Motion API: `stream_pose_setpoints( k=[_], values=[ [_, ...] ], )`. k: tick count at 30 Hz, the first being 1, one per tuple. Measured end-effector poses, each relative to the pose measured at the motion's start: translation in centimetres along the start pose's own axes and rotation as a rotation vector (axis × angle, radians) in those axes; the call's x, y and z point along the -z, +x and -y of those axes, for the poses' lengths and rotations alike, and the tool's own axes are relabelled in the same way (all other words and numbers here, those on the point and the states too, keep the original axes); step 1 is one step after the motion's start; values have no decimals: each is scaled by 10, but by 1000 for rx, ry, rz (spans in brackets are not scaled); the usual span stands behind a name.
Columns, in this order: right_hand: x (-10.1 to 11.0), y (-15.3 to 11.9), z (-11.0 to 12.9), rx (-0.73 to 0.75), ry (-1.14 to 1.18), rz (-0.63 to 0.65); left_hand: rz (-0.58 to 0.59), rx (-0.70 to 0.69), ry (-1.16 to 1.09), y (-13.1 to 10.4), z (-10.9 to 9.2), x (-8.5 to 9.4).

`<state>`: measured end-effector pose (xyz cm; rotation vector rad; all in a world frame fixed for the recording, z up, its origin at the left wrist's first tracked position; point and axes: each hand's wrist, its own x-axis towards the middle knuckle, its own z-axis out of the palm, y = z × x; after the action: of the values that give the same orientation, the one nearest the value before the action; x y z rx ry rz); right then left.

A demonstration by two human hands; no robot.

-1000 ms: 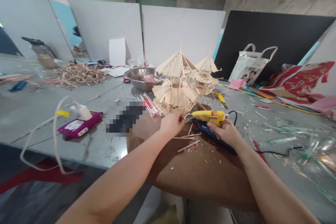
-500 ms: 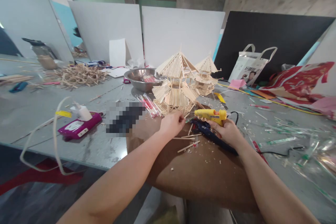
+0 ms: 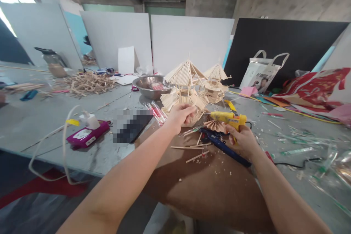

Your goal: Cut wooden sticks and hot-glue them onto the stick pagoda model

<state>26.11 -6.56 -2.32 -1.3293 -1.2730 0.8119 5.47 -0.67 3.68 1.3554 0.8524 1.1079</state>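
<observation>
A stick-built pavilion model (image 3: pixel 186 76) with a pointed roof stands at the centre, and a second stick model (image 3: pixel 216 80) is behind it to the right. My left hand (image 3: pixel 181 117) is closed in front of the nearer model's lower part; what its fingers pinch, if anything, is too small to make out. My right hand (image 3: pixel 240 137) grips a yellow glue gun (image 3: pixel 229 117), its nozzle pointing left toward my left hand. Below the gun lie dark blue pliers (image 3: pixel 227 150) and a folded brown paper fan (image 3: pixel 214 125). Loose sticks (image 3: pixel 197 156) rest on the brown board (image 3: pixel 208 190).
A metal bowl (image 3: pixel 151 89) stands behind, left of the models. Further left are a stick pile (image 3: pixel 89 83), a purple power strip (image 3: pixel 87 135) with a white cable, and a bottle (image 3: pixel 53 64). Clear plastic wrappers (image 3: pixel 298 151) and a white bag (image 3: pixel 259 71) are at the right.
My left hand has risen slightly in front of the nearer model. My right hand and the glue gun have shifted a little to the right, and more of the paper fan and pliers shows.
</observation>
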Motion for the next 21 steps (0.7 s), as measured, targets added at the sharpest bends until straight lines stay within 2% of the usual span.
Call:
stream_pose_setpoints(
  k=[5, 12, 21],
  values=[
    [-3, -2, 1, 0, 64, -12, 23, -29, -140, 18, -16, 1],
    [-3, -1, -1, 11, 44, 17, -63, 16, -257, 33, -32, 2],
    [-4, -2, -1, 0, 110, 13, -72, 89, -360, 45, -37, 4]
  ],
)
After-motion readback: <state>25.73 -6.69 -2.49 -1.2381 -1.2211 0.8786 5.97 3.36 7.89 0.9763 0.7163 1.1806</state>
